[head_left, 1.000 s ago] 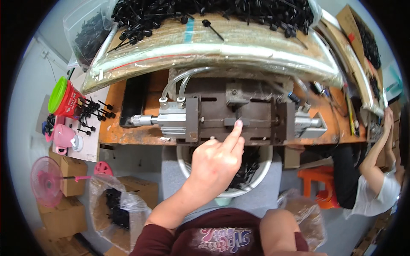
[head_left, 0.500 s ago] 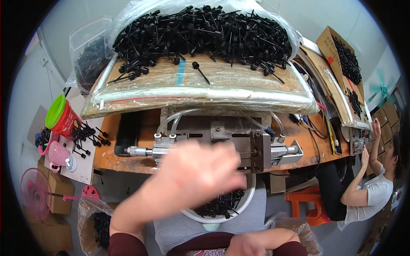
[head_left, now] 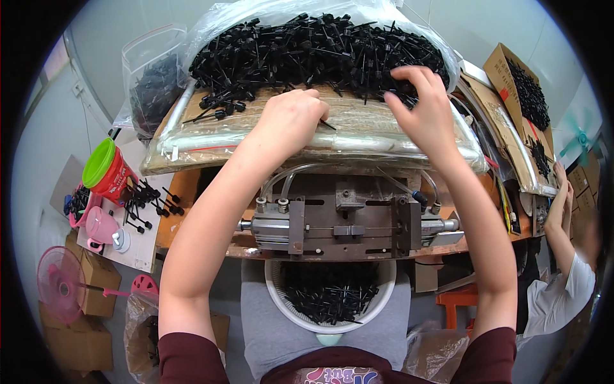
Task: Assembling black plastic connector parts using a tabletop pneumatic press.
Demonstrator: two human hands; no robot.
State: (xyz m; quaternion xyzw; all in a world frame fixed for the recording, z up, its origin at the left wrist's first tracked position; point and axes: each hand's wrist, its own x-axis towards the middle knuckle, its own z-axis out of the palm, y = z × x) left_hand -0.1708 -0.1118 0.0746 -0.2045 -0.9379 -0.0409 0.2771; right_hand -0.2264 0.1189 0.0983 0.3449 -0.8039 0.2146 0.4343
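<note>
My left hand (head_left: 289,118) is closed over the front part of the cardboard-topped shelf (head_left: 358,118). Out of its fingers pokes the thin stem of a black plastic pin (head_left: 328,125); the rest of that piece is hidden. My right hand (head_left: 427,102) reaches the right side of a big heap of black knob-headed plastic pins (head_left: 307,54), with thumb and fingers apart and nothing visible between them. Below the shelf is a metal clamping fixture (head_left: 348,230) with a cylinder at each end. On my lap rests a white basket (head_left: 273,297) containing many black pieces.
At the left a side table (head_left: 137,240) carries a red bucket with a green rim (head_left: 114,171), a pink cup (head_left: 102,225) and loose black pins. A pink fan (head_left: 61,285) stands lower left. At the right another person (head_left: 563,288) works beside a cardboard box (head_left: 505,70).
Both hands have gone up and forward to the shelf, the left from above the fixture, the right from near my body. The fixture and basket are now uncovered.
</note>
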